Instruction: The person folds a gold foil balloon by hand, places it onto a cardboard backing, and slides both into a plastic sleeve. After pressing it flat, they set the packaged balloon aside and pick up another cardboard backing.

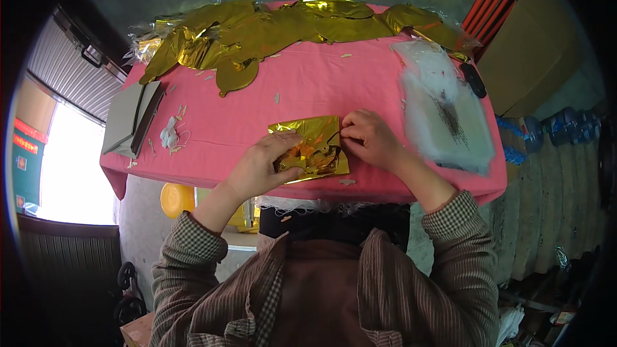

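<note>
A folded gold foil balloon (315, 154) lies crumpled in the middle of its surface, near the front edge of the pink-covered table (225, 115). Across its left part rests my left hand (263, 160), fingers stretched over the foil and thumb apart. At the right edge of the folded foil, my right hand (369, 136) is closed, its curled fingertips pinching there. Those fingers partly hide what they grip. Small pale paper tabs (347, 182) are scattered about the cloth, one just in front of the foil.
Flat gold foil balloons (276, 29) spread along the far edge. To the right lies a stack of clear plastic bags (443, 132) beside a dark object (473, 81). A grey box-like stand (134, 119) and a white tangle (169, 135) are at the left. A yellow basin (177, 200) sits below the table.
</note>
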`<state>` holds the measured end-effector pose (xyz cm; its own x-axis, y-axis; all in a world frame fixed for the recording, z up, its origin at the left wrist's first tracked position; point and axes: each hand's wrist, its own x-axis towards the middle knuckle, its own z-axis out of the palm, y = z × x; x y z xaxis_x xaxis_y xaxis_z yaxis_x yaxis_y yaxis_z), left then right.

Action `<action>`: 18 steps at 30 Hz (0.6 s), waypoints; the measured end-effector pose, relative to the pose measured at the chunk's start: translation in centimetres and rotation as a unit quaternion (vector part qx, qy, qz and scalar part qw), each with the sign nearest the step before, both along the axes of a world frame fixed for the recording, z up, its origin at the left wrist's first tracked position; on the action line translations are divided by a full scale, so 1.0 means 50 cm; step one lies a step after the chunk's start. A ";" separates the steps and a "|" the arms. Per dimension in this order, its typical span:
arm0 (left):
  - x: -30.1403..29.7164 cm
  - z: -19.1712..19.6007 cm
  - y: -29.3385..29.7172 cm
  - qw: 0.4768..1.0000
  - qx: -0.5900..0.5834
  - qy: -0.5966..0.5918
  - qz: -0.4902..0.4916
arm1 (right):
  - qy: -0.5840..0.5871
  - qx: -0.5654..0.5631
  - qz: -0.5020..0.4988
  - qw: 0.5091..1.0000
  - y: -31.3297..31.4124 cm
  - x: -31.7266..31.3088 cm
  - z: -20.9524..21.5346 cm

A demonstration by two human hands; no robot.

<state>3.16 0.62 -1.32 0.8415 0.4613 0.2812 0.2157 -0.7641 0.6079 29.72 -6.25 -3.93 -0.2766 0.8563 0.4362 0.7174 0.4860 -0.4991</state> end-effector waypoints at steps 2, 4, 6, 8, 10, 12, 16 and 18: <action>0.000 -0.001 0.001 1.000 -0.002 0.000 -0.002 | -0.023 0.016 0.011 1.000 -0.007 -0.005 0.003; 0.000 -0.001 0.001 1.000 -0.003 0.000 -0.004 | -0.035 0.016 0.012 0.999 -0.012 -0.008 0.003; -0.001 0.001 -0.001 1.000 0.004 0.001 -0.005 | -0.047 0.016 0.014 0.999 -0.014 -0.013 0.003; -0.001 0.003 -0.003 1.000 0.017 0.012 -0.016 | -0.056 0.045 0.006 0.997 -0.014 -0.018 0.006; 0.001 0.009 -0.006 0.999 0.031 0.022 -0.027 | -0.055 0.047 0.008 0.997 -0.016 -0.017 0.006; 0.009 0.021 -0.013 0.991 0.101 0.072 -0.051 | -0.055 0.049 0.012 0.997 -0.017 -0.018 0.007; 0.026 0.038 -0.026 0.987 0.122 0.102 -0.030 | -0.059 0.027 0.013 0.998 -0.021 -0.015 0.009; 0.035 0.043 -0.033 0.975 0.155 0.160 -0.017 | -0.066 0.014 0.018 0.998 -0.022 -0.012 0.008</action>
<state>4.88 -1.02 0.84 0.9227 0.3654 0.1232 0.3268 -0.9106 0.2530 29.09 -7.35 -3.50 -0.3633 0.8326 0.4181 0.7575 0.5253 -0.3877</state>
